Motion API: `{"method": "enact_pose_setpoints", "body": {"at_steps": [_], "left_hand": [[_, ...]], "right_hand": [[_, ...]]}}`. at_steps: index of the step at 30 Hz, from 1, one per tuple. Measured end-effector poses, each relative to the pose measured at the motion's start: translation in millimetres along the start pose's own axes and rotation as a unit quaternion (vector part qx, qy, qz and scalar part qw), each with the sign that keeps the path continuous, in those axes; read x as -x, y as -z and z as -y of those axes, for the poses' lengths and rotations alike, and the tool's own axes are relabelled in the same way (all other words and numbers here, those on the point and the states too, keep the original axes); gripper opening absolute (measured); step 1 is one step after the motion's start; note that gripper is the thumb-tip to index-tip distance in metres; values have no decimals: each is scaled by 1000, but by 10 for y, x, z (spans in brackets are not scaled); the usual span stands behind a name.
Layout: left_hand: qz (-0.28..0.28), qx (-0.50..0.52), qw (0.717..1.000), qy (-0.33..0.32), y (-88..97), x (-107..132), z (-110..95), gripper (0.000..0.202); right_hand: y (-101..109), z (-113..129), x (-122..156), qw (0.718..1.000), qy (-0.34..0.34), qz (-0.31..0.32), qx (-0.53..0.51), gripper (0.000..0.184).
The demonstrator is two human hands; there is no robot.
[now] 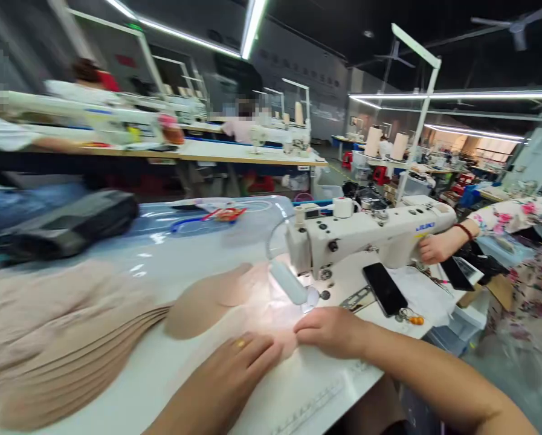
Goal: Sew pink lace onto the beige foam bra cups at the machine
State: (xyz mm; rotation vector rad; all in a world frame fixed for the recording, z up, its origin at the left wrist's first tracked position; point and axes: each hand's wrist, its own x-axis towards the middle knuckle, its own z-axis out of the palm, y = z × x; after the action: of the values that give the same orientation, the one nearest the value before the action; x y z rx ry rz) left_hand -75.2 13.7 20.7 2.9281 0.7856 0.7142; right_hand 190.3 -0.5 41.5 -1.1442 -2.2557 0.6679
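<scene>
- Head view: thin pale-pink fabric (pixel 264 305) lies on the white sewing table (pixel 329 393), mid-scene, by the needle area; brightly lit, soft-looking, edges washed out.
- Left hand (pixel 241 362), gold-coloured ring on one finger: palm down on fabric's near side, fingers stretched, nearly together.
- Right hand (pixel 327 332): fingers bunched narrow at fabric's right side; can't tell if pinching it.
- Smooth tan rounded piece (pixel 198 305) with tapered far end, just left of fabric; overlap unclear.
- Fanned stack of tan curved layers (pixel 89 356), near left; crumpled beige-pink cloth (pixel 48 320) beyond.
- White sewing machine (pixel 370 232), right of fabric: blue "JUKI" lettering; yellow mark below, unreadable.
- Scale marks on table's near edge, blurred, unreadable.
- Black phone (pixel 385 290), dark screen, right of needle area.
- Far right: co-worker's hand (pixel 443 246), dark red bracelet, floral sleeve (pixel 515 214), at machine's right end.
</scene>
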Motion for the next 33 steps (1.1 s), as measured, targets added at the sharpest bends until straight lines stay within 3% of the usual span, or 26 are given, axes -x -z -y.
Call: {"method": "enact_pose_setpoints", "body": {"at_steps": [2,5,9,14,22,27,33], "left_hand": [[77,-36,996,23,37,-187,-65,35],[78,-69,995,1,70,-451,-146,29],[36,-45,997,-48,2,-466,-145,29],[6,-4,1000,-29,-161,-329,-94,27],[9,-33,999,-30,-49,-469,-259,29],[-29,-48,997,-51,-100,-487,-243,30],[-34,-33,996,-75,-98,-496,-215,33]], "right_hand": [[33,-148,-8,985,113,26,125,21],[67,-248,34,954,209,2,216,23],[96,-235,95,952,199,-51,229,22],[146,-216,122,956,216,-51,190,27],[194,-217,146,959,222,-62,164,27],[201,-222,161,960,214,-62,168,25],[182,-248,164,961,213,-66,164,27]]}}
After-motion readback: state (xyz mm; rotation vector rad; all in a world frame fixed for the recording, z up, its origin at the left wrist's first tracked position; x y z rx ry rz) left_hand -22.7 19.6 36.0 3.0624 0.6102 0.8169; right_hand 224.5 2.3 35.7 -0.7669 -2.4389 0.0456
